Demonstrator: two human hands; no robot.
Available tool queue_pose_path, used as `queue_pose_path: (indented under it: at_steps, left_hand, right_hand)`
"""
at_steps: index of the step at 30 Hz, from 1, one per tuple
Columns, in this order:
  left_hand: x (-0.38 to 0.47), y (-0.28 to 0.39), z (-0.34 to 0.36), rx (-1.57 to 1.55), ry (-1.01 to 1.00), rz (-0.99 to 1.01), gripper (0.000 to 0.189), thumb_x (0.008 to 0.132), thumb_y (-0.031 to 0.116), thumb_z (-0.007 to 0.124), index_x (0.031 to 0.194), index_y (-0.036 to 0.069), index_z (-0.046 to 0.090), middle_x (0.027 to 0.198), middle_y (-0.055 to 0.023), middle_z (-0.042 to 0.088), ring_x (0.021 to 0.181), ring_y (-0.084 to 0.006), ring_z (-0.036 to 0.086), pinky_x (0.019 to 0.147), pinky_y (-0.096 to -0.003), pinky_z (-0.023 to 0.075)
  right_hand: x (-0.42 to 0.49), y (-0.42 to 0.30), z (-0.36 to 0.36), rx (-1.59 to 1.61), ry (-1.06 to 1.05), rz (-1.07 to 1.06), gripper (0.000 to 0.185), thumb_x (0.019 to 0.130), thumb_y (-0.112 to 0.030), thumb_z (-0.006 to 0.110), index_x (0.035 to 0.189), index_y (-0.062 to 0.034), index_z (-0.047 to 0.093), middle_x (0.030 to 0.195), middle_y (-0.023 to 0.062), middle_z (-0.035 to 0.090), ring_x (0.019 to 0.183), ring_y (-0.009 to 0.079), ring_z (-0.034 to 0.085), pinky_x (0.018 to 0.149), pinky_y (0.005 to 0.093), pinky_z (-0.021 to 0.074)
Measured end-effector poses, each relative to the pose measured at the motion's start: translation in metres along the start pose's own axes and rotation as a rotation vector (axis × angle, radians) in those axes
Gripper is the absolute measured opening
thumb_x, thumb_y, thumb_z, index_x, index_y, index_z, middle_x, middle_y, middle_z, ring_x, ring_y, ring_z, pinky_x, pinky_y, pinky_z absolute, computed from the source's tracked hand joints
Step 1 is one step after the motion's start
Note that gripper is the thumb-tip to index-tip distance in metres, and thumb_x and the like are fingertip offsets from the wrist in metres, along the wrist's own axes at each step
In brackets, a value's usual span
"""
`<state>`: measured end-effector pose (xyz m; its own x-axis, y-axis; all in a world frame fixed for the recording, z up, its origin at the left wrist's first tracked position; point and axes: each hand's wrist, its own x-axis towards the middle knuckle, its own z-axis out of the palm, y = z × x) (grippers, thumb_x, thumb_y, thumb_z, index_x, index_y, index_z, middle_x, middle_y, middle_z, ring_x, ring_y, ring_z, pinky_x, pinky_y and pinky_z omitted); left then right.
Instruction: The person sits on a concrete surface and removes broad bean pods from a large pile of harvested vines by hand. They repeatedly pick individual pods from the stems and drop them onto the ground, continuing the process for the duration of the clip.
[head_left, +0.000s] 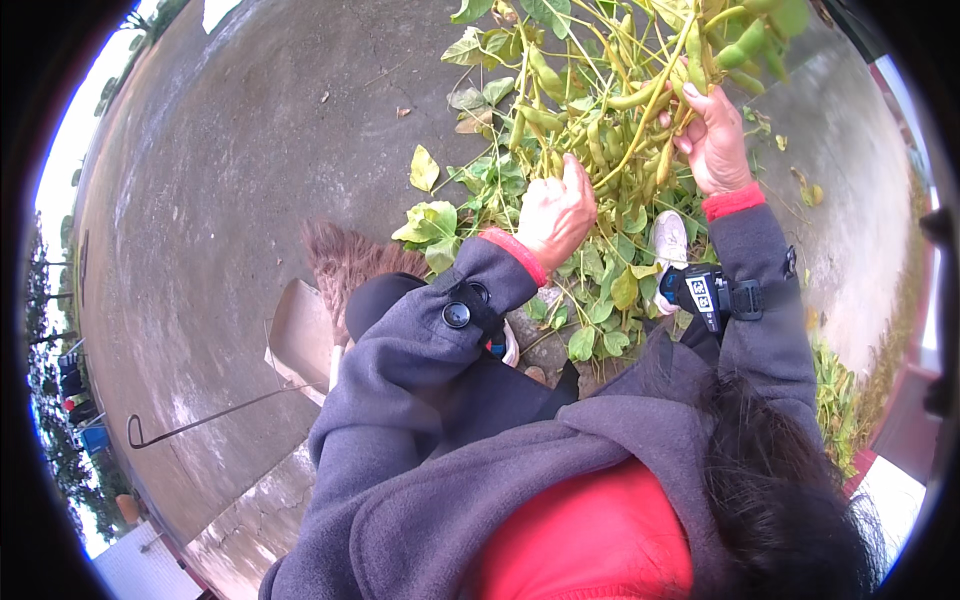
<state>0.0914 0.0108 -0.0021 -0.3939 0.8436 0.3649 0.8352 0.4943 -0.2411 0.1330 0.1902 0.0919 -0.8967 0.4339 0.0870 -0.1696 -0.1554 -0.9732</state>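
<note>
A leafy soybean plant (645, 97) with many green and yellowish pods hangs in front of me, towards the top right. My right hand (716, 142) is closed around its stems and pods. Among the lower pods on the plant's left side is my left hand (555, 214), its fingers curled; whether they grip a pod is hidden. Below both hands, loose leafy stems (600, 300) lie on the ground around my feet. One pale shoe (670, 240) shows between the leaves.
To the left lie a broom's brown bristles (360, 262) and a dustpan (300, 330) with a bent metal rod handle (217, 416). Single fallen leaves (424, 168) dot the concrete floor (225, 187). More green plants (834, 397) lie at the right. Distant items and trees stand at the far left.
</note>
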Motion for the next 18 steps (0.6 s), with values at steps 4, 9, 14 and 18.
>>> queue_pose_path:
  at_steps: [4, 9, 14, 18]
  left_hand:
    - [0.000, -0.002, 0.005, -0.043, -0.014, 0.039, 0.042, 0.070, 0.008, 0.049, 0.105, -0.015, 0.048, 0.097, -0.0256, 0.055, 0.045, -0.0125, 0.053, 0.039, -0.0256, 0.0394]
    - [0.000, -0.001, 0.011, -0.143, -0.009, 0.032, 0.042, 0.070, 0.007, 0.050, 0.104, -0.018, 0.047, 0.080, -0.0245, 0.058, 0.043, -0.0129, 0.053, 0.037, -0.0262, 0.0405]
    - [-0.008, 0.003, 0.014, -0.265, -0.309, 0.067, 0.030, 0.071, 0.007, 0.050, 0.094, -0.013, 0.051, 0.070, -0.0162, 0.057, 0.045, -0.0171, 0.055, 0.037, -0.0288, 0.0413]
    - [-0.012, 0.000, 0.007, -0.370, -0.180, 0.062, 0.016, 0.071, 0.008, 0.049, 0.082, -0.003, 0.049, 0.059, -0.0099, 0.051, 0.048, -0.0227, 0.055, 0.039, -0.0338, 0.0409]
  right_hand:
    - [-0.001, 0.000, -0.002, 0.002, 0.017, 0.007, 0.028, 0.082, -0.020, 0.046, 0.105, -0.0033, 0.048, 0.089, 0.0046, 0.057, 0.067, 0.0083, 0.051, 0.045, 0.0163, 0.0314]
    - [-0.001, -0.002, -0.001, -0.003, 0.002, -0.016, 0.028, 0.082, -0.019, 0.047, 0.104, -0.0025, 0.048, 0.088, 0.0042, 0.057, 0.066, 0.0091, 0.051, 0.045, 0.0167, 0.0319]
    - [-0.002, -0.002, 0.003, 0.040, 0.047, -0.003, 0.034, 0.079, -0.018, 0.053, 0.110, -0.0050, 0.047, 0.086, 0.0008, 0.057, 0.060, 0.0059, 0.050, 0.042, 0.0155, 0.0305]
    - [-0.002, -0.004, 0.001, 0.068, 0.058, 0.021, 0.032, 0.080, -0.018, 0.051, 0.108, -0.0051, 0.046, 0.087, 0.0024, 0.057, 0.063, 0.0076, 0.052, 0.043, 0.0167, 0.0316]
